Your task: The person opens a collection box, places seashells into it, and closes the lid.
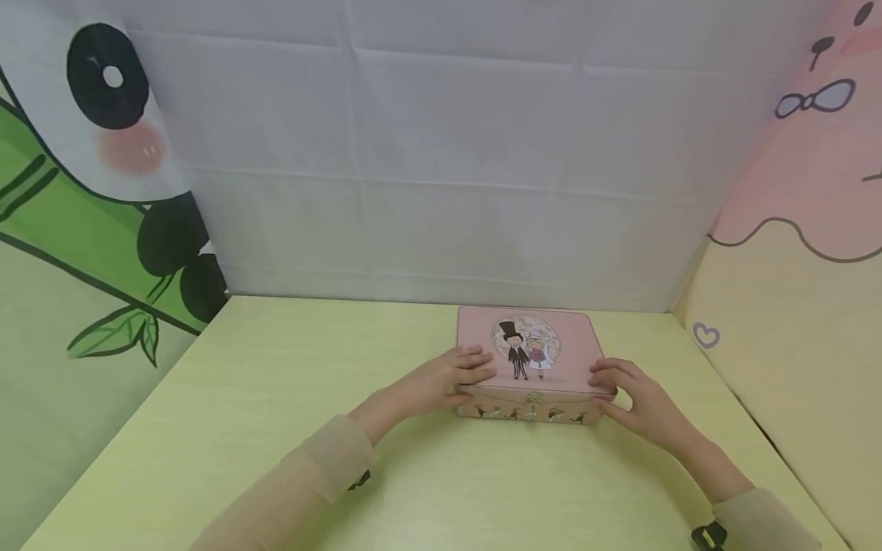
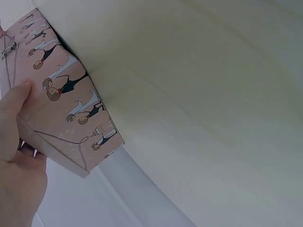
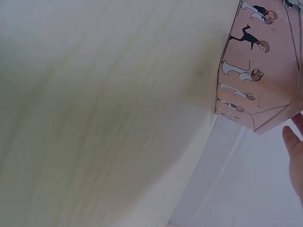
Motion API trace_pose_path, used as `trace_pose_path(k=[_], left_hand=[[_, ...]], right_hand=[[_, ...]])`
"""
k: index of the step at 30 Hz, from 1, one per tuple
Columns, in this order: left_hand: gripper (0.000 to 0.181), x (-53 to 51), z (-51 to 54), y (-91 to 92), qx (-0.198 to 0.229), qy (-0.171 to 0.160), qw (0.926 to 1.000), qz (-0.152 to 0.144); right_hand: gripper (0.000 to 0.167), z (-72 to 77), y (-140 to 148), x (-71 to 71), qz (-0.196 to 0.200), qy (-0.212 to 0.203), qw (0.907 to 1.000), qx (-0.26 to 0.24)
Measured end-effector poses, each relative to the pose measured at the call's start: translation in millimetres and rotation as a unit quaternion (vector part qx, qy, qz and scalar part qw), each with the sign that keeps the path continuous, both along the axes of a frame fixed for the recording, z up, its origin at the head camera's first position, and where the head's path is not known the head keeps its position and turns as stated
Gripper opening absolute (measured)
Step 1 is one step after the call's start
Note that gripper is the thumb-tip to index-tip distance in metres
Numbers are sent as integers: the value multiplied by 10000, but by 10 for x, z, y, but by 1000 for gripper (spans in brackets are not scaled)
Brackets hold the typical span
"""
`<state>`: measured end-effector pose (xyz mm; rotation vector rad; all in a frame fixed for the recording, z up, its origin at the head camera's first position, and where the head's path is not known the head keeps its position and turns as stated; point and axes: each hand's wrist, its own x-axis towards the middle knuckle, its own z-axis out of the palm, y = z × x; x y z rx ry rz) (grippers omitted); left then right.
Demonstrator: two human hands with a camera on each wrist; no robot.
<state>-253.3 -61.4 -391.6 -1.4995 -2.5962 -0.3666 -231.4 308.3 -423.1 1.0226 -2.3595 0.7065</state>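
A pink lidded box (image 1: 529, 352) stands on the pale yellow table, its lid down. A couple in wedding clothes is drawn on top, and small figures run along the front. A small metal clasp (image 1: 534, 399) sits at the middle of the front edge. My left hand (image 1: 441, 379) grips the left front corner, fingers on the lid and thumb (image 2: 21, 94) against the front face. At the right front corner my right hand (image 1: 641, 398) holds the box with bent fingers on the lid's edge and the thumb lower down. The box's far side is hidden.
The table (image 1: 289, 367) reaches back to a white cloth wall (image 1: 427, 153). A panda-print panel (image 1: 103, 268) closes the left side, and a pink and yellow printed panel (image 1: 792, 321) the right. The box stands right of the middle, near the back edge.
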Motion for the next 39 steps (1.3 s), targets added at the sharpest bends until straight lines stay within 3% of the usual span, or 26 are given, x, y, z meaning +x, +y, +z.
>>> trace_pose_path(k=[13,21,39], left_hand=[[58,-26,-23,-4,-50,102,9999,48],[57,-42,-50,11,-3,12,9999,121],[56,-36,-55,29,24,62,9999,137]], right_hand=[[47,80,-440,59,-409,-285,9977,467],[62,77,-718,8,-310,211,9954,879],[58,35,-802,-26,-652,342,9906,1149]])
